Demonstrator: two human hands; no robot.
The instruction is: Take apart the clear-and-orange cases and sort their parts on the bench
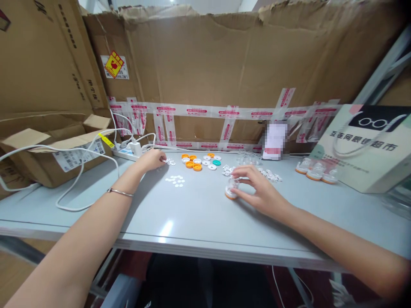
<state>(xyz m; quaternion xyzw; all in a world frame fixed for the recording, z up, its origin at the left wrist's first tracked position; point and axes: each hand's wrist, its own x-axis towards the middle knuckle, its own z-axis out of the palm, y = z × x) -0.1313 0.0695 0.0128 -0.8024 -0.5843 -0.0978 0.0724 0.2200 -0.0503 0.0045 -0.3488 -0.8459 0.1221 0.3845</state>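
My left hand (153,160) reaches to the back left of the table, its fingers closed together beside a small pile of white pieces (171,162). What the fingertips pinch, if anything, is too small to make out. My right hand (261,190) grips a small clear plastic container with an orange base (231,191), which is upright at the table surface, thumb and fingers around it. Flat white discs (176,181) lie spread between the hands. Behind them are orange rings (197,167), white rings (212,167) and one teal ring (216,162). Small white parts (228,170) lie just behind my right hand.
Finished-looking clear containers with orange bases (316,171) stand at the right by a paper bag (362,149). Clear domes (248,158) and a phone (275,141) are at the back. A power strip (125,153), white cables and an open carton (58,154) occupy the left.
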